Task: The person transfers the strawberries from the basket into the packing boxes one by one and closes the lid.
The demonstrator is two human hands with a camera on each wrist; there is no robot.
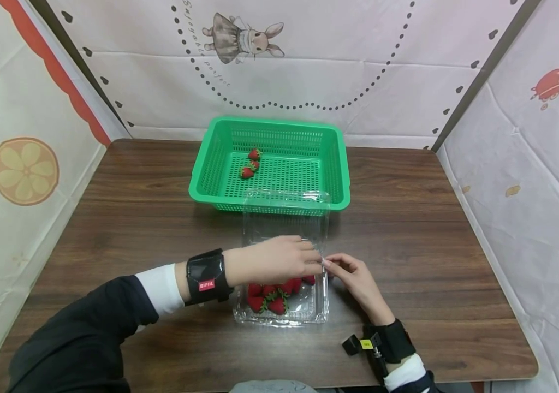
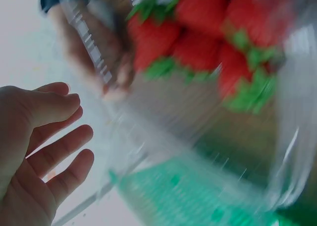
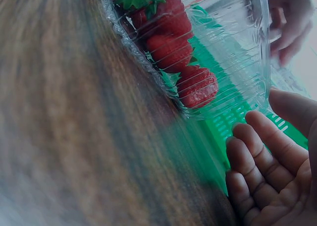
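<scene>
Left hand: the left hand (image 1: pixel 279 257) reaches across above the box, fingers loose and slightly spread, holding nothing; whether a fingertip brushes the plastic is hard to tell in the blurred wrist view.
Right hand: the right hand (image 1: pixel 358 279) pinches the box's right edge between thumb and forefinger, the other fingers relaxed, near the left fingertips.
Box: the clear plastic box (image 1: pixel 325 307) sits on the table (image 1: pixel 137 229) beneath the left hand, its lid (image 1: pixel 284 226) opened away from the person and overlapping the basket's near side.
Strawberries: red strawberries (image 1: pixel 277 307) with green leaves lie in the box.
Basket: the green basket (image 1: pixel 344 174) stands beyond the box, three more strawberries (image 1: pixel 247 172) left of its middle.
Wrists: a black band (image 1: pixel 207 277) circles each wrist.
Backdrop: white cloth (image 1: pixel 309 82) printed with a rabbit (image 1: pixel 230 41).
</scene>
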